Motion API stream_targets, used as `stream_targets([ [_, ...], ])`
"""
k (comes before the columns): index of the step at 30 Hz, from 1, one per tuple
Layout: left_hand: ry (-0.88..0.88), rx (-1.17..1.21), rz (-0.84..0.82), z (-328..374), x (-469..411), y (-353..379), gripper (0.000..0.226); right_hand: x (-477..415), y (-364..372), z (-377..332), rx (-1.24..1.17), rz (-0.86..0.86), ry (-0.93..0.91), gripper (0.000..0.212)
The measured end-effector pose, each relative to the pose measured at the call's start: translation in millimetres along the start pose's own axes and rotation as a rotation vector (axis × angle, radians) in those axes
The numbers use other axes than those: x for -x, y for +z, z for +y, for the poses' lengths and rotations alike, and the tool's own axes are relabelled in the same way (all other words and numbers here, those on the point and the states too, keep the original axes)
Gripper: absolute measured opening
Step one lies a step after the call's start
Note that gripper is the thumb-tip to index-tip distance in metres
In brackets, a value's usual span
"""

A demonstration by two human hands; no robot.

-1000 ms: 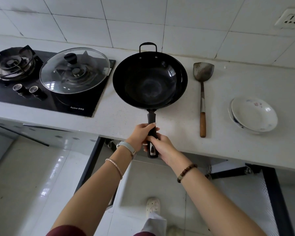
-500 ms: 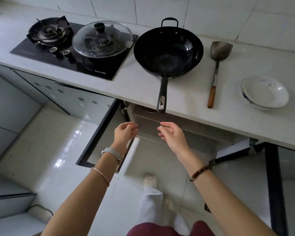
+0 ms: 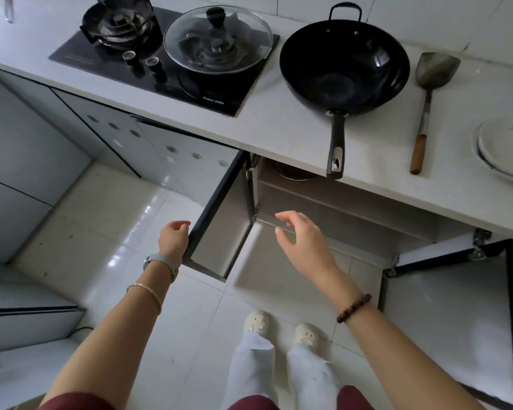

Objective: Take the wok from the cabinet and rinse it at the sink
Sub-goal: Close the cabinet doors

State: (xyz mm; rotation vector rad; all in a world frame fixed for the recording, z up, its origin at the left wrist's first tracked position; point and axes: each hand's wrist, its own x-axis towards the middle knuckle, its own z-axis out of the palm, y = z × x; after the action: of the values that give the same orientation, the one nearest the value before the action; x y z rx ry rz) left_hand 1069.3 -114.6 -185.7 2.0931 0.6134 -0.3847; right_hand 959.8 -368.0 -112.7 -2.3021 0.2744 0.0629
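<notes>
The wok (image 3: 344, 69) sits on the counter (image 3: 279, 128), its handle past the edge. Below the wok both hands are empty: the left hand (image 3: 174, 236) loosely curled beside the door (image 3: 222, 229), the right hand (image 3: 302, 241) with fingers spread.

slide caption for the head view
Wok sits on the counter; left hand and right hand hover empty by the open cabinet

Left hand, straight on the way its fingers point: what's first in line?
Probably the dark edge of the open cabinet door, right beside the left hand, whose loosely curled fingers turn toward it. Depth is unclear in one view; it may pass in front.
</notes>
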Motion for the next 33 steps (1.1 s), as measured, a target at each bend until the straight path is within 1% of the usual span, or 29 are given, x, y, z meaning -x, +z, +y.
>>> stream_targets([
  [2, -0.011, -0.009, -0.062, -11, -12, -4, 0.030, -3, 12, -11, 0.058, 0.021, -0.015, 0.031],
  [7, -0.068, 0.090, -0.170, -16, -24, -2, 0.025, -5, 32, -32, 0.164, 0.084, -0.067, 0.031],
  [10, -0.086, 0.099, -0.210, -12, -27, -2, 0.022, -3, 37, -37, 0.154, 0.107, -0.065, 0.030],
  [13, -0.160, 0.115, -0.238, -10, -32, -3, 0.023, 1, 37, -38, 0.155, 0.158, -0.052, 0.029],
  [16, -0.230, 0.147, -0.341, -7, -30, 0, 0.026, 7, 34, -36, 0.117, 0.230, -0.008, 0.030],
  [18, -0.244, 0.168, -0.429, -6, -25, 3, 0.031, 11, 30, -31, 0.102, 0.272, 0.018, 0.032],
  [20, -0.252, 0.185, -0.492, -5, -20, 9, 0.030, 15, 23, -23, 0.104, 0.307, 0.046, 0.033],
  [23, -0.282, 0.186, -0.546, -1, -10, 26, 0.024, 19, 10, -9, 0.114, 0.374, 0.089, 0.032],
  [26, -0.327, 0.221, -0.599, 1, 5, 54, 0.023, 23, -6, 8, 0.112, 0.430, 0.126, 0.031],
  [30, -0.444, 0.387, -0.665, 8, 26, 98, 0.018, 33, -30, 34, 0.131, 0.473, 0.188, 0.031],
  [33, -0.462, 0.455, -0.728, 21, 43, 130, 0.020, 40, -46, 52, 0.120, 0.509, 0.212, 0.031],
])
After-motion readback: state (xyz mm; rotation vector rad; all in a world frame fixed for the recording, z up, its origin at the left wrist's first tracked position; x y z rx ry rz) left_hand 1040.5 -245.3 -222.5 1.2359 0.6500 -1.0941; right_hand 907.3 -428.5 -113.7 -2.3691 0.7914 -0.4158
